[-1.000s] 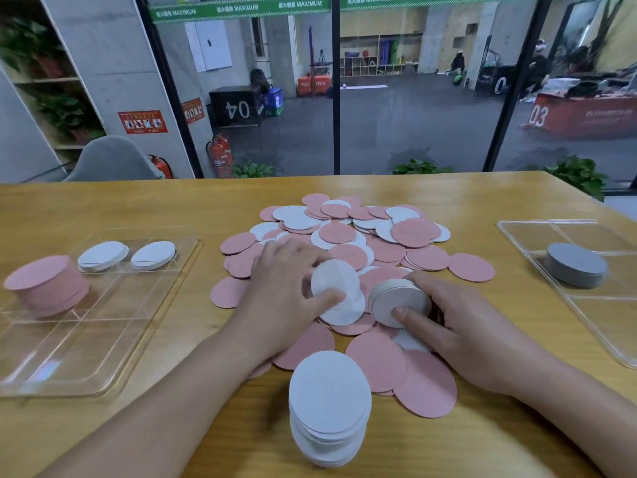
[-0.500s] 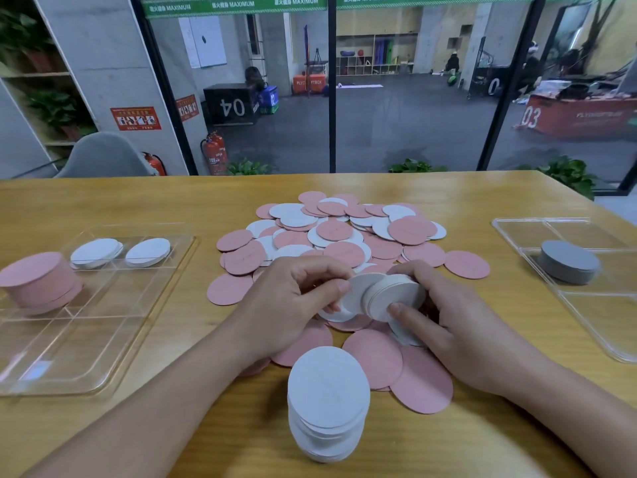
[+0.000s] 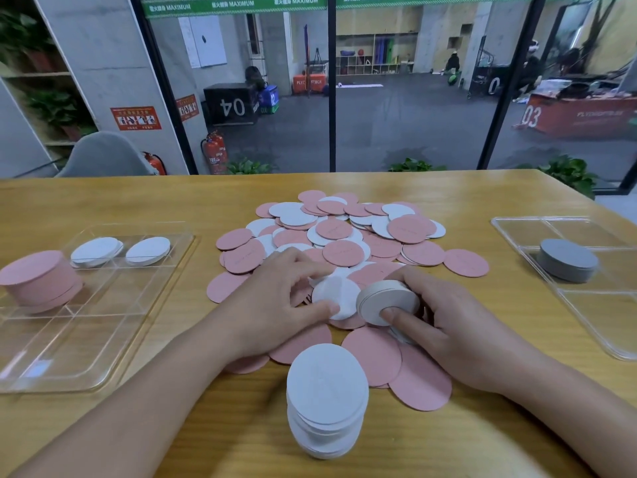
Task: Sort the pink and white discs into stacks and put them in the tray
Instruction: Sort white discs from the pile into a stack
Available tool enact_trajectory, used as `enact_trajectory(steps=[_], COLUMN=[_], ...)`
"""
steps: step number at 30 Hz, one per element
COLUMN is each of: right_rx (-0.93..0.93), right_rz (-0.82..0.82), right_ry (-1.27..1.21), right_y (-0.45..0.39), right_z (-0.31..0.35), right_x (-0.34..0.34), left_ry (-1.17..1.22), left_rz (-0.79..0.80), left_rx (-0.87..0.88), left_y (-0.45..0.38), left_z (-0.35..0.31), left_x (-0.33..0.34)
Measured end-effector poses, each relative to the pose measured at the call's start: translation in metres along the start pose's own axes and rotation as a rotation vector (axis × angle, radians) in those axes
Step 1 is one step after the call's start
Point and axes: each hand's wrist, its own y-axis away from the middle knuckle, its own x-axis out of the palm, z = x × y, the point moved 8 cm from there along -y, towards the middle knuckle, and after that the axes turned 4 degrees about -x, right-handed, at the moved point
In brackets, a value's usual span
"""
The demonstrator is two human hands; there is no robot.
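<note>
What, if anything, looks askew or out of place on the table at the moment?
The tall white stack nearest the camera is ragged, its upper discs overhanging the lower ones. The pink stack in the left tray also has its bottom discs offset. A grey stack sits in the right tray.

Pink and white discs heaped between clear trays.

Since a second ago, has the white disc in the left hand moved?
Yes. The white disc, pinched by the left hand, has tilted up and shifted right, toward the stack in the right hand, judged against the near white stack.
</note>
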Motion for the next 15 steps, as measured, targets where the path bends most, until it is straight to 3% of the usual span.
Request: enact_trajectory(steps=[3, 6, 15], right_rx=[-0.003, -0.001, 0.012], right_rz=[-0.001, -0.001, 0.004], right_ry=[0.008, 0.02, 0.011], right_y=[0.0, -0.001, -0.001], right_z=[0.001, -0.001, -0.003], right_x=[-0.001, 0.0, 0.0], left_ry=[-0.091, -0.045, 0.414], left_rz=[0.061, 0.023, -0.127], left_rx=[-0.007, -0.02, -0.072], left_y=[0.002, 0.001, -0.002], left_z=[0.001, -0.001, 0.003], left_x=[0.007, 0.005, -0.008])
